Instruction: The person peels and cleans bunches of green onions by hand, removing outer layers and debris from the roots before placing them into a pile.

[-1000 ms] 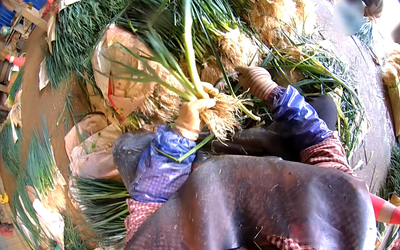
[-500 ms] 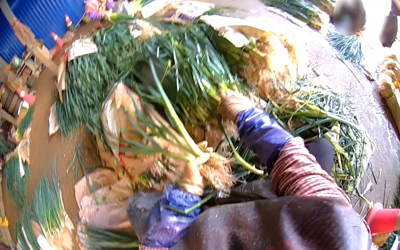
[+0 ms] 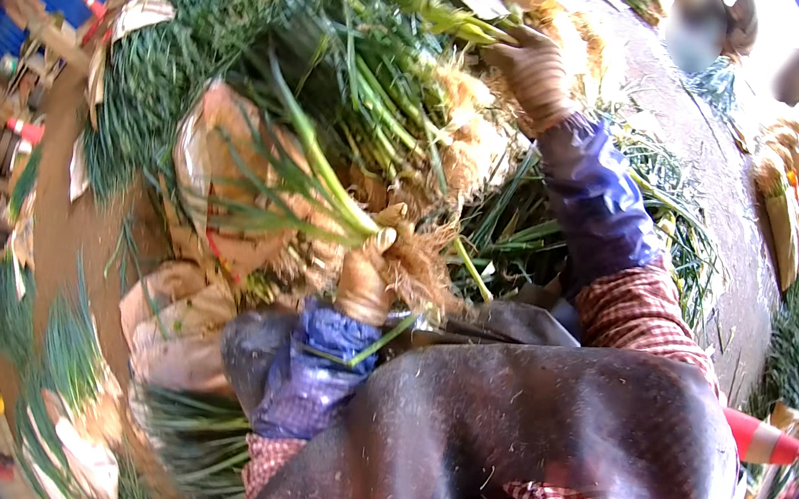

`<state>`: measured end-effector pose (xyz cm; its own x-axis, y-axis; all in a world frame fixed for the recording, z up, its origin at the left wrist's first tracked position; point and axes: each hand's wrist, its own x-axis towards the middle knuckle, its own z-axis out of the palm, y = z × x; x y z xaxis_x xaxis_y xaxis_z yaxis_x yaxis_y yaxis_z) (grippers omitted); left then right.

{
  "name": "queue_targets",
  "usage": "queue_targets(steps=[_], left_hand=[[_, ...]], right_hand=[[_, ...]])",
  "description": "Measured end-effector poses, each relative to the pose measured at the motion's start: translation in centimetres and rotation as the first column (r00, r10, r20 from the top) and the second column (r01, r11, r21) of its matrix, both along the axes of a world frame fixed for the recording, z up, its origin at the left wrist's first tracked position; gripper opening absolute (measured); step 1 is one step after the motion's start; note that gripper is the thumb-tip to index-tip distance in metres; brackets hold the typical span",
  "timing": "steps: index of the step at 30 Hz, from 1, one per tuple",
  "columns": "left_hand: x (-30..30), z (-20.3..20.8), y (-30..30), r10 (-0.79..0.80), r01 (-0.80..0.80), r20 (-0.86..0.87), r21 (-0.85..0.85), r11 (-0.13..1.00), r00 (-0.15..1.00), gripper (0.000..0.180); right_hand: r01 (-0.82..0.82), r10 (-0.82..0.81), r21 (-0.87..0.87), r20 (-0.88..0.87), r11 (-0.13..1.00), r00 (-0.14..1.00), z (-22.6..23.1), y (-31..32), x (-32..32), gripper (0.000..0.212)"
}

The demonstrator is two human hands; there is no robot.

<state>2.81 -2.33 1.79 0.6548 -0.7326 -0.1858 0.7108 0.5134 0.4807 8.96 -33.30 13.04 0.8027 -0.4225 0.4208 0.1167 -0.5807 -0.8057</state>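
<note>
In my left hand, gloved and closed, is a small bunch of green onions. Its shaggy roots stick out beside my fingers, and the leaves point up and left. My right hand, also gloved, is stretched out to the far side of the heap. Its fingers are closed round the pale stalk ends of other green onions, partly hidden by the hand. Between the hands lies a large heap of green onions with their roots toward me.
Open sacks lie under and beside the heap. Loose leaves cover the ground below my right arm. A dark apron covers my lap. Traffic cones stand at right and far left. Bundles lie along both sides, and other people are at the far edge.
My right hand has moved away from me, from the roots of the near heap to stalks at its far side. My left hand still holds its green onions. The view has tilted down.
</note>
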Motion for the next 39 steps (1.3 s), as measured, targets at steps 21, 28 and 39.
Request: queue_targets(steps=[21, 28, 39], left_hand=[[-2.0, -1.4, -2.7, 0.200, -0.346, 0.330, 0.475, 0.809, 0.922, 0.021], [-1.9, -1.9, -2.2, 0.215, -0.345, 0.287, 0.558, 0.754, 0.934, 0.019], [-2.4, -1.5, -1.6, 0.128, -0.191, 0.182, 0.384, 0.903, 0.975, 0.017]], right_hand=[[-0.094, 0.296, 0.967, 0.021, 0.236, 0.955, -10.2, 9.8, -3.0, 0.028], [-0.147, 0.287, 0.474, -0.237, 0.868, 0.928, -8.2, 8.8, -6.4, 0.015], [-0.630, 0.319, -0.285, -0.670, 0.723, 0.670, -10.0, 11.8, -12.4, 0.019]])
